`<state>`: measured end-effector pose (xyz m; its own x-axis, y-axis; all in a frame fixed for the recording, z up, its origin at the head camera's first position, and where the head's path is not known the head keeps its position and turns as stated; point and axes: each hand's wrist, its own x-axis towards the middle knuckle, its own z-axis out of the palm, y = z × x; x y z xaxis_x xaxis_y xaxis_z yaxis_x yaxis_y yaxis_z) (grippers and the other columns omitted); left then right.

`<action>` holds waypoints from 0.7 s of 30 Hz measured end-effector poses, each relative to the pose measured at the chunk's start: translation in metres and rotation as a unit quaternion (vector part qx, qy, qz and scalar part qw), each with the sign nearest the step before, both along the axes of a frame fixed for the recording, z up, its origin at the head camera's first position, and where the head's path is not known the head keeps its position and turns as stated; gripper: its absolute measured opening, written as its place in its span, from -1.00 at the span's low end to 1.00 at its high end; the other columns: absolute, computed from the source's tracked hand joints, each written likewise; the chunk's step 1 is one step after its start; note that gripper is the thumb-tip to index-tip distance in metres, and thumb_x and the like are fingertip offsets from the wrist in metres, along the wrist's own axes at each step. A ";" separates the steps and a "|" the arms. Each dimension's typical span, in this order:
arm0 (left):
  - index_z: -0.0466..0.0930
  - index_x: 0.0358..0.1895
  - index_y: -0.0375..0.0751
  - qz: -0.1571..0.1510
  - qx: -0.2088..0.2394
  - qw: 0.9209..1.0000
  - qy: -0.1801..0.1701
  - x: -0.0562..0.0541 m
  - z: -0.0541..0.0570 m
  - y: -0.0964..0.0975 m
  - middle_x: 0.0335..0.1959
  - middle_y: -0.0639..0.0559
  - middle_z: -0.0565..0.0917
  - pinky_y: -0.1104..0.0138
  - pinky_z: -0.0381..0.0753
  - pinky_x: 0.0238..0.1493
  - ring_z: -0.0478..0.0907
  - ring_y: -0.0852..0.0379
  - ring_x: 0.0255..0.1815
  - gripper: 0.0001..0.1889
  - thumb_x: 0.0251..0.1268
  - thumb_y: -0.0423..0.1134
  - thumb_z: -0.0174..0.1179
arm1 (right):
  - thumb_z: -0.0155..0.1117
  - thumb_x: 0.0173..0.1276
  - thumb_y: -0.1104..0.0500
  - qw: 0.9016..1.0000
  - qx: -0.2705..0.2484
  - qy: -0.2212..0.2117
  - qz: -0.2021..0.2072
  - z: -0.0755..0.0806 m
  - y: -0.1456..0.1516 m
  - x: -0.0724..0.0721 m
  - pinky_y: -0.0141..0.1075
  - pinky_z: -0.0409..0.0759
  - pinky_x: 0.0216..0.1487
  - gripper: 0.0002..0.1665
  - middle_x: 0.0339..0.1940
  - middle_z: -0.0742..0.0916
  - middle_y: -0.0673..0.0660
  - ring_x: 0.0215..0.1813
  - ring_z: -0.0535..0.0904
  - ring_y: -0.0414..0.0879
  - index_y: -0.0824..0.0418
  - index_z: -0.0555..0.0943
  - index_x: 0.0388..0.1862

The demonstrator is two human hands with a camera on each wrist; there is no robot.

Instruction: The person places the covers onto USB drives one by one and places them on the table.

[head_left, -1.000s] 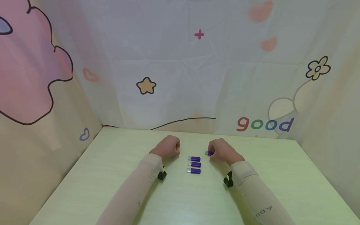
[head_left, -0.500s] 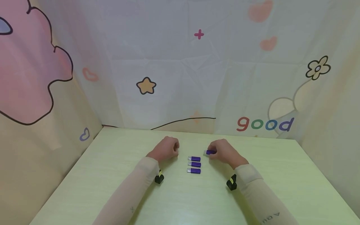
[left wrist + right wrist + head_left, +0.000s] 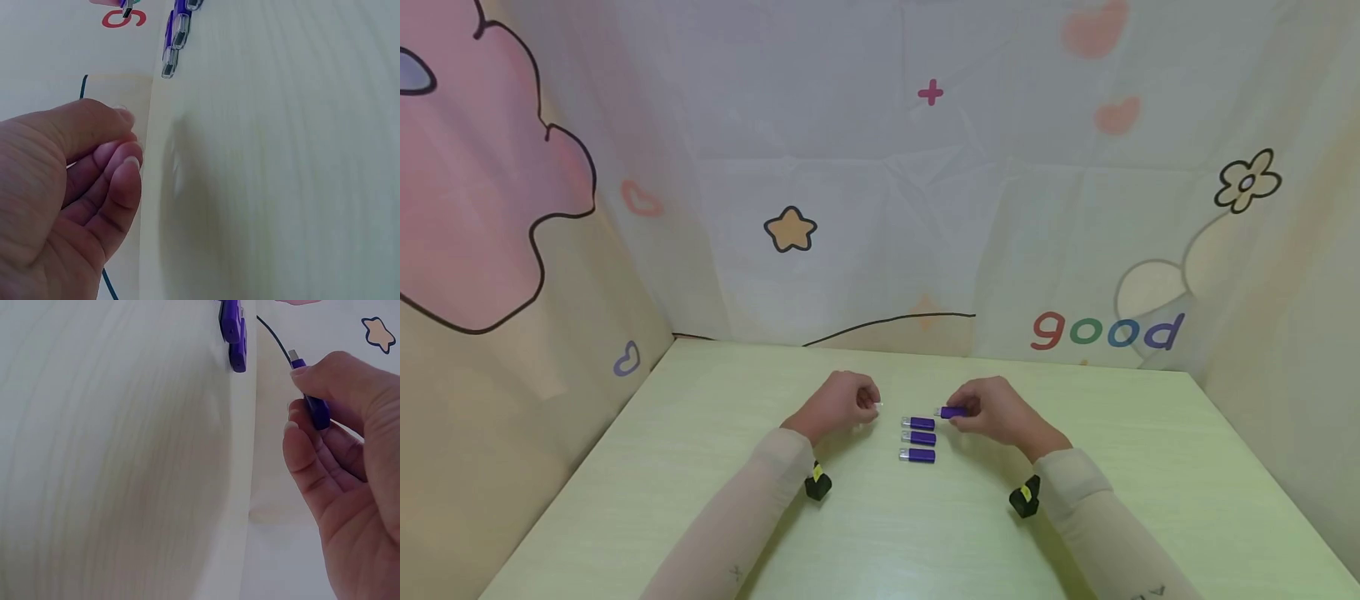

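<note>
In the head view, my right hand (image 3: 1000, 408) pinches a purple USB stick (image 3: 953, 412) between thumb and fingers above the table. The right wrist view shows its bare metal plug (image 3: 294, 355) pointing away from the hand. Opposite it, my left hand (image 3: 842, 404) has thumb and fingertips together on a small clear cap (image 3: 878, 406), mostly hidden by the fingers. Between and in front of the hands lie three purple USB sticks with clear caps: a far one (image 3: 919, 423), a middle one (image 3: 919, 437) and a near one (image 3: 917, 456), lined up parallel.
The pale wooden table (image 3: 887, 533) runs to a printed cloth backdrop (image 3: 865, 275) behind and at both sides. A black wrist camera (image 3: 817, 483) sits on the left wrist and another black camera (image 3: 1025, 497) on the right.
The USB stick in my right hand has moved left and shows more of its body. My left hand has turned a little, so the clear cap at its fingertips shows. The three sticks lie unmoved.
</note>
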<state>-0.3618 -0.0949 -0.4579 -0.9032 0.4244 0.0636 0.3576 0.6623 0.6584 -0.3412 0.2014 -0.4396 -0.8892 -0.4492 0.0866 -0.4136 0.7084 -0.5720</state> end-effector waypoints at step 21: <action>0.81 -0.19 -0.08 0.005 0.158 0.986 -0.054 0.035 0.007 0.003 -0.32 0.10 0.78 0.33 0.66 -0.19 0.63 0.14 -0.30 -0.85 0.20 -0.21 0.50 | 0.53 0.24 0.22 0.991 -0.114 -0.019 0.063 0.010 -0.007 0.022 -0.38 0.65 -0.26 -0.82 -0.28 0.81 -0.02 -0.32 0.62 -0.10 0.04 0.81 -0.18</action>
<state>-0.3267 -0.0917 -0.4507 -0.9159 0.3899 0.0950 0.2694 0.4220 0.8657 -0.3189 0.1946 -0.4300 -0.8315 -0.5302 0.1661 -0.4657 0.5019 -0.7288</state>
